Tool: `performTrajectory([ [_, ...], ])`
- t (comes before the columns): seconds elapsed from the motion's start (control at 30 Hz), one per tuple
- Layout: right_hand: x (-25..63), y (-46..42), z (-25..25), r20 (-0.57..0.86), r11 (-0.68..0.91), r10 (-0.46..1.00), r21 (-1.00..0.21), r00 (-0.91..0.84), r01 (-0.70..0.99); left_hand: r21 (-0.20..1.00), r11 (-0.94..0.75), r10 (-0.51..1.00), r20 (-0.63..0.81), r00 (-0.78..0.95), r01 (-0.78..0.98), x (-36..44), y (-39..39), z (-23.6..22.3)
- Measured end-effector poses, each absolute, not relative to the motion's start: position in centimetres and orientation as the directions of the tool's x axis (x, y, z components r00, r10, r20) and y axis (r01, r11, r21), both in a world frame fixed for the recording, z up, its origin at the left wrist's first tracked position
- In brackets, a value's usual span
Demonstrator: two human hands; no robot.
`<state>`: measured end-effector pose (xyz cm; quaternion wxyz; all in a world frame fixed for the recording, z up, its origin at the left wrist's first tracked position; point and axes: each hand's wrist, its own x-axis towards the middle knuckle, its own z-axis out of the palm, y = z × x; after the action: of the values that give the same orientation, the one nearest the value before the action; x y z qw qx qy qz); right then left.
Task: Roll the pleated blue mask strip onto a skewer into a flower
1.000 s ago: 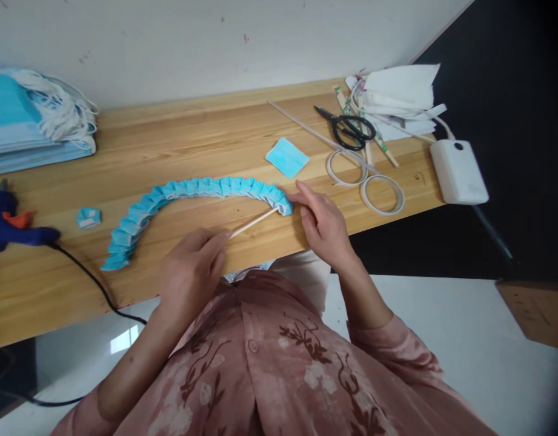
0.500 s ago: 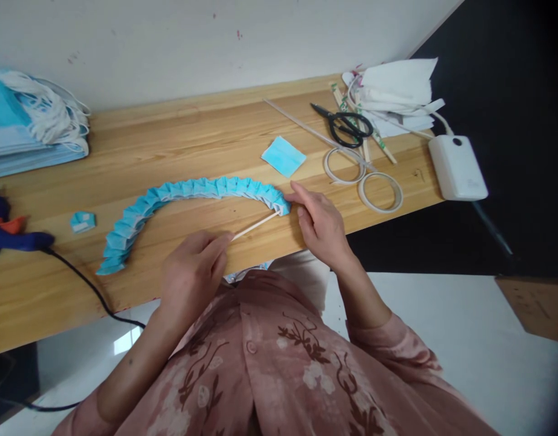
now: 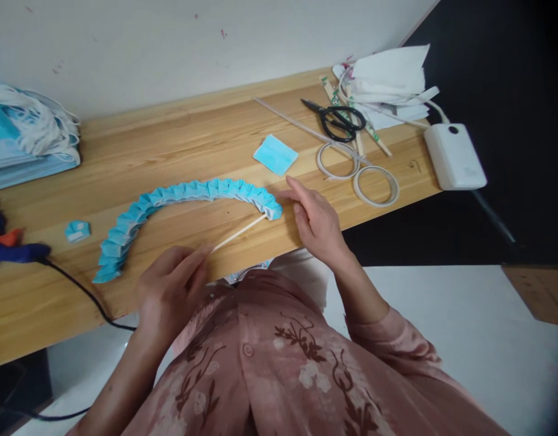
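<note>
A curved chain of pleated blue and white folded pieces (image 3: 210, 190) lies across the wooden table. My left hand (image 3: 172, 287) pinches a thin white stick (image 3: 239, 232), whose far tip is at the chain's right end; I cannot tell whether it touches. Just right of that end, my right hand (image 3: 319, 223) holds nothing, its fingers apart and bent. A flat blue square (image 3: 275, 155) lies beyond my right fingertips. One small folded blue piece (image 3: 77, 231) sits apart, left of the chain.
Black scissors (image 3: 342, 123), a roll of tape (image 3: 375, 186) and a white power bank (image 3: 455, 156) lie on the right. At left are a stack of blue masks (image 3: 22, 158) and a blue glue gun (image 3: 15, 251) with a trailing black cord (image 3: 85, 290).
My left hand has drawn back to the left and nearer me with the stick. My right hand has moved slightly off the chain's end. The view has shifted a little.
</note>
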<state>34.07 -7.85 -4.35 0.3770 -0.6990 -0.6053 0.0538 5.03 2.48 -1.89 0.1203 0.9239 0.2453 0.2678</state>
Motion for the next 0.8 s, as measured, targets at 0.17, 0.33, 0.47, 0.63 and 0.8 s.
performTrajectory([
  [0.17, 33.8, -8.6, -4.1, 0.417, 0.030, 0.867, -0.590, 0.273, 0.806, 0.378, -0.854, 0.507, 0.454, 0.733, 0.357, 6.3, 2.6, -2.0],
  [0.33, 33.5, -9.0, -3.9, 0.393, 0.035, 0.895, -0.533, 0.211, 0.845, 0.378, -0.847, 0.518, 0.433, 0.738, 0.373, 6.6, 2.7, -2.3],
  [0.47, 33.7, -8.5, -3.7, 0.362, 0.037, 0.915, -0.510, 0.175, 0.860, 0.405, -0.832, 0.537, 0.416, 0.733, 0.380, 6.8, 2.7, -2.5],
  [0.63, 34.9, -7.4, -3.7, 0.311, 0.033, 0.939, -0.505, 0.146, 0.863, 0.424, -0.826, 0.544, 0.424, 0.724, 0.372, 7.4, 2.7, -2.4],
  [0.8, 35.4, -7.9, -3.4, 0.367, 0.027, 0.906, -0.548, 0.211, 0.836, 0.444, -0.805, 0.574, 0.417, 0.705, 0.394, 7.6, 2.8, -2.1],
])
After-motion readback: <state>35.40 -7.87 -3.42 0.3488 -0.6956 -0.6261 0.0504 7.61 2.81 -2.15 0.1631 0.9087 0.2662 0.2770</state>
